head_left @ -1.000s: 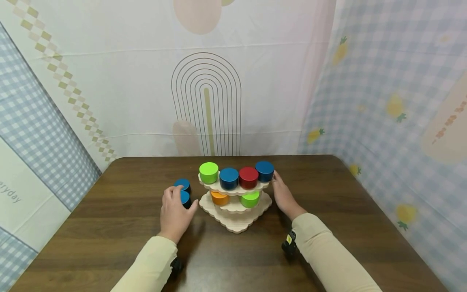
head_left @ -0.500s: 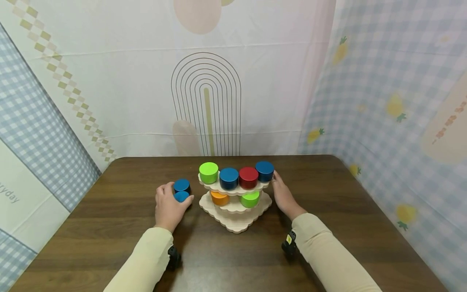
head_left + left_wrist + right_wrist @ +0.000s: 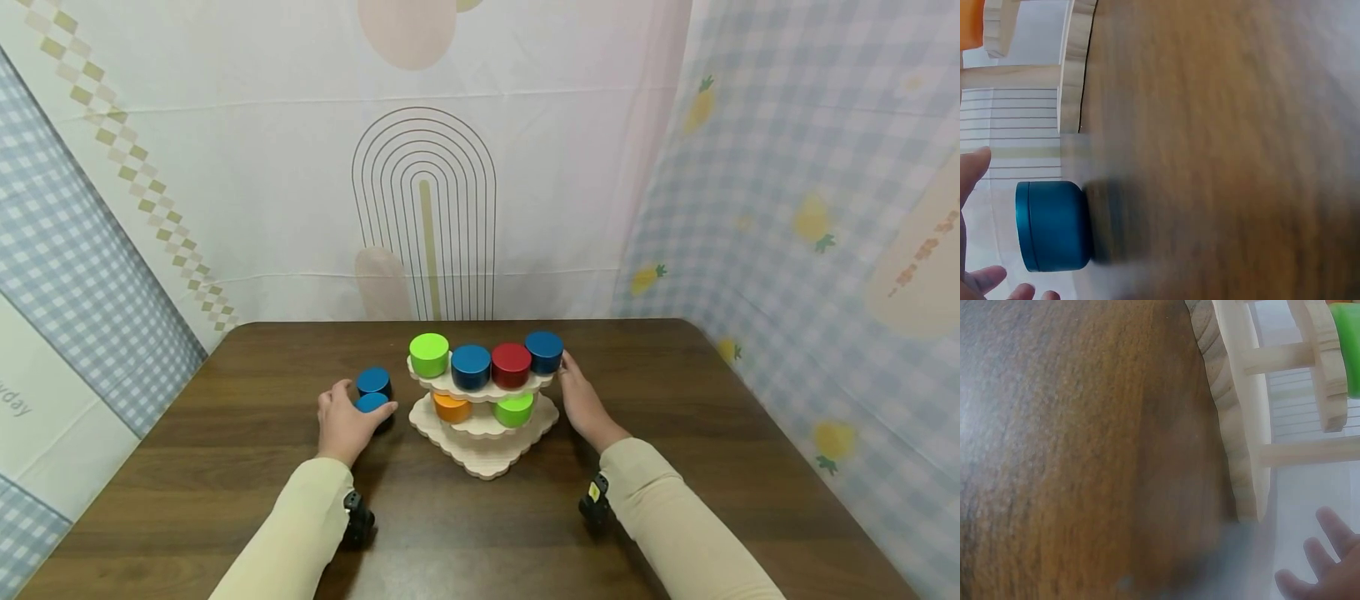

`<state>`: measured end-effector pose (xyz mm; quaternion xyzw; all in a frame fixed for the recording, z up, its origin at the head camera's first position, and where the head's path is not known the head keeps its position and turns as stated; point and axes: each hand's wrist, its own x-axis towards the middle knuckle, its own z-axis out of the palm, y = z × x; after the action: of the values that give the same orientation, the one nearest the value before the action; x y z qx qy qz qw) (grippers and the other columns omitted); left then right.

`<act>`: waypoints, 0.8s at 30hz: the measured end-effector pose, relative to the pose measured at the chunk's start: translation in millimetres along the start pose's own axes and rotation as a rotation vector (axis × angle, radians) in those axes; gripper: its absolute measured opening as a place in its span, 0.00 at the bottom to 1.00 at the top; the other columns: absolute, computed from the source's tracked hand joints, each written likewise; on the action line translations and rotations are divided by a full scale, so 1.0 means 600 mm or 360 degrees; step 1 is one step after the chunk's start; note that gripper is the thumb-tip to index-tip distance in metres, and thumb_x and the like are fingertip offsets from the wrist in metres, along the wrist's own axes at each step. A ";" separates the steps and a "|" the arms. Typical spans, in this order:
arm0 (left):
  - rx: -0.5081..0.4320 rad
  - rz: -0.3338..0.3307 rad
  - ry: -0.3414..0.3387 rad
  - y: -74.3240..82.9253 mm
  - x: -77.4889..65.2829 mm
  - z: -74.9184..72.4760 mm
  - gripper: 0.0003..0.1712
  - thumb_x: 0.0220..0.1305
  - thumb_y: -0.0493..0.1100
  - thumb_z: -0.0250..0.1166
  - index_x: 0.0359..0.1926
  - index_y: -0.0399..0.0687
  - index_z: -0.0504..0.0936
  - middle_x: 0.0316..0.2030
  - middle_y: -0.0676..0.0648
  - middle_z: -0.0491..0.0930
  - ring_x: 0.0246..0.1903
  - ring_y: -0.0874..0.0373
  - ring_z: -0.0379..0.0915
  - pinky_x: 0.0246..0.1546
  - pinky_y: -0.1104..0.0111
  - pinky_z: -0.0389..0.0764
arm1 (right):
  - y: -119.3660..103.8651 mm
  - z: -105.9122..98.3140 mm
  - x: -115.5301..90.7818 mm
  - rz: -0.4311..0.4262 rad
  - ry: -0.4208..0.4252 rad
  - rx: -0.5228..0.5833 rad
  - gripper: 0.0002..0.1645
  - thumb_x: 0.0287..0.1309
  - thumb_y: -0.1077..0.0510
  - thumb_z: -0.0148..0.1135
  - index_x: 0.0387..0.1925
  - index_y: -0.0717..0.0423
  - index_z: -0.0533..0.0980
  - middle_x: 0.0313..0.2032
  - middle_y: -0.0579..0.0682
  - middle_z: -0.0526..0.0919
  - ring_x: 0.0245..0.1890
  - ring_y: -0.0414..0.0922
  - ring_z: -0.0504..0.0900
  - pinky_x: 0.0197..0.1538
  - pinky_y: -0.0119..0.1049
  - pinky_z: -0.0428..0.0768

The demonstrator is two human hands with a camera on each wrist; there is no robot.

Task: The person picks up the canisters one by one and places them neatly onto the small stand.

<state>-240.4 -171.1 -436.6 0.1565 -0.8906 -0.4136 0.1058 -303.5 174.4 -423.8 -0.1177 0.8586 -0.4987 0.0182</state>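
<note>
My left hand (image 3: pixel 345 423) is at the nearer of two blue cylinders on the table, a blue cylinder (image 3: pixel 371 403) with a seam near its top. In the left wrist view, the thumb (image 3: pixel 974 172) and fingers (image 3: pixel 988 279) stand apart on either side of this blue cylinder (image 3: pixel 1057 226), with a gap at the thumb. Just behind it is the other blue cylinder (image 3: pixel 374 382). A tiered pale wooden stand (image 3: pixel 487 454) carries more cylinders. Beside its upper right end is my right hand (image 3: pixel 587 406), fingers extended; whether they touch the stand is unclear.
On the top tier are a green cylinder (image 3: pixel 429 356), a blue cylinder (image 3: pixel 471 367), a red cylinder (image 3: pixel 512 367) and another blue cylinder (image 3: pixel 544 352). Below sit an orange cylinder (image 3: pixel 452 408) and a green cylinder (image 3: pixel 514 410). The brown wooden table (image 3: pixel 465 533) meets a patterned cloth backdrop (image 3: pixel 555 208).
My left hand has shifted left and slightly toward me around the nearer blue cylinder, which has moved slightly left. My right hand and the stand have stayed in place.
</note>
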 end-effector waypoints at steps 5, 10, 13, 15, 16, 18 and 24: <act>-0.0040 -0.0042 -0.0040 -0.003 0.004 0.004 0.52 0.55 0.55 0.70 0.69 0.32 0.54 0.64 0.27 0.52 0.63 0.34 0.50 0.63 0.41 0.58 | 0.000 0.000 0.001 0.0003 -0.0006 -0.0013 0.33 0.75 0.47 0.22 0.76 0.50 0.41 0.75 0.57 0.46 0.74 0.57 0.47 0.70 0.59 0.48; -0.0074 -0.0099 -0.0084 -0.009 0.007 0.006 0.52 0.55 0.55 0.70 0.69 0.31 0.54 0.64 0.26 0.52 0.62 0.33 0.51 0.62 0.41 0.59 | 0.000 0.000 0.002 0.0006 -0.0011 0.0001 0.32 0.75 0.47 0.22 0.76 0.49 0.41 0.75 0.57 0.46 0.73 0.58 0.48 0.70 0.60 0.48; -0.0079 -0.0106 -0.0098 -0.011 0.009 0.007 0.52 0.55 0.54 0.70 0.69 0.31 0.54 0.63 0.26 0.52 0.61 0.32 0.51 0.61 0.41 0.59 | 0.000 0.000 0.002 -0.0002 -0.0013 0.0016 0.32 0.75 0.48 0.22 0.76 0.49 0.42 0.75 0.57 0.46 0.73 0.58 0.49 0.70 0.60 0.48; -0.0071 -0.0106 -0.0107 -0.012 0.010 0.008 0.51 0.54 0.54 0.70 0.68 0.31 0.55 0.63 0.26 0.52 0.61 0.32 0.51 0.61 0.41 0.59 | 0.001 0.000 0.002 -0.0013 -0.0013 0.0021 0.32 0.76 0.48 0.22 0.76 0.49 0.42 0.75 0.57 0.46 0.73 0.58 0.50 0.70 0.60 0.48; -0.0067 -0.0107 -0.0110 -0.012 0.010 0.008 0.51 0.54 0.53 0.70 0.68 0.31 0.55 0.63 0.26 0.52 0.61 0.32 0.51 0.61 0.41 0.59 | 0.001 0.000 0.002 -0.0018 -0.0014 0.0022 0.32 0.76 0.48 0.22 0.76 0.49 0.42 0.75 0.57 0.47 0.73 0.58 0.50 0.70 0.60 0.48; -0.0056 -0.0111 -0.0117 -0.013 0.010 0.009 0.50 0.54 0.52 0.70 0.67 0.30 0.56 0.62 0.25 0.53 0.61 0.31 0.51 0.61 0.41 0.59 | 0.002 0.000 0.002 -0.0024 -0.0015 0.0023 0.32 0.76 0.48 0.22 0.76 0.49 0.42 0.75 0.57 0.47 0.72 0.59 0.51 0.70 0.60 0.49; -0.0023 -0.0103 -0.0138 -0.015 0.010 0.011 0.49 0.54 0.51 0.70 0.66 0.29 0.56 0.61 0.25 0.54 0.61 0.29 0.49 0.60 0.40 0.59 | 0.001 0.001 0.001 -0.0013 -0.0008 0.0018 0.32 0.75 0.49 0.22 0.76 0.50 0.41 0.75 0.57 0.47 0.73 0.59 0.50 0.70 0.61 0.48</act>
<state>-246.6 -174.0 -447.4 0.1664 -0.8859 -0.4296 0.0546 -304.3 174.2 -424.3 -0.1224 0.8552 -0.5033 0.0188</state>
